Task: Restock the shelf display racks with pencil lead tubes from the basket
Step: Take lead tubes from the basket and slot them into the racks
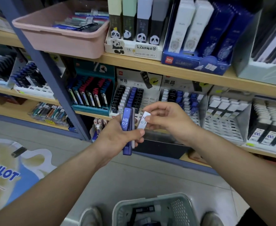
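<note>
My left hand (117, 137) grips a small stack of lead tubes, a blue HB 0.7 tube (127, 126) in front and a pale one behind it. My right hand (168, 118) pinches a white HB 0.7 tube (143, 122) just right of that stack. Both hands are in front of the middle shelf, where a white slotted display rack (130, 98) holds rows of black, white and blue tubes. A second rack (183, 100) to its right is partly filled. The grey-green basket (179, 207) sits on the floor between my feet with several dark tubes inside.
A pink tub (60, 36) of pens overhangs the top shelf at left. A blue upright post (52, 75) divides the shelving. Panda and blue lead boxes stand on the top shelf. Grey racks (223, 121) of white and black tubes are on the right. A Pilot floor sign (6, 172) lies at left.
</note>
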Available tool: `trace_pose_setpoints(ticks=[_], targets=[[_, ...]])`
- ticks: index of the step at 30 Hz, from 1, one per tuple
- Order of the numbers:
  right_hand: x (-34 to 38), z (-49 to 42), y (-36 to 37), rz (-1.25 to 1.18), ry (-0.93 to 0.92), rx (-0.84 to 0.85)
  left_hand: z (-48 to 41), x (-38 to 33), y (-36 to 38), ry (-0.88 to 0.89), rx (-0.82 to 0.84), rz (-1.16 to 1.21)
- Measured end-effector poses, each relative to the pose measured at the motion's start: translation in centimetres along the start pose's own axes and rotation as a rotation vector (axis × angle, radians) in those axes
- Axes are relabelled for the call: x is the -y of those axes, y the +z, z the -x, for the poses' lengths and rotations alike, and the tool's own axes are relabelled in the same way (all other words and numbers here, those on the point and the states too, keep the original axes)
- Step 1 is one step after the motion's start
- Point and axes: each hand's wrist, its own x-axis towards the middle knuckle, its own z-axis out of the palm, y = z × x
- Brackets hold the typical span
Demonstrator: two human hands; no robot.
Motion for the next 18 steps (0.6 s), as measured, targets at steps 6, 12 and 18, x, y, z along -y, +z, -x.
trace_pose_setpoints(ticks=[6,12,18], targets=[[-0.4,-0.4,-2.0,0.0,-0.061,-0.184,-0.7,0.2,-0.2,-0.02,-0.058,-0.101],[-0.9,-3.8,-3.9,0.334,-0.156,-0.358,-1.0,1.0,-1.8,-0.054,-0.11,-0.118],[-1.5,-9.5,-3.8,0.753,-0.198,-0.403,-0.7,1.4,-3.0,-0.094,-0.118,-0.072]])
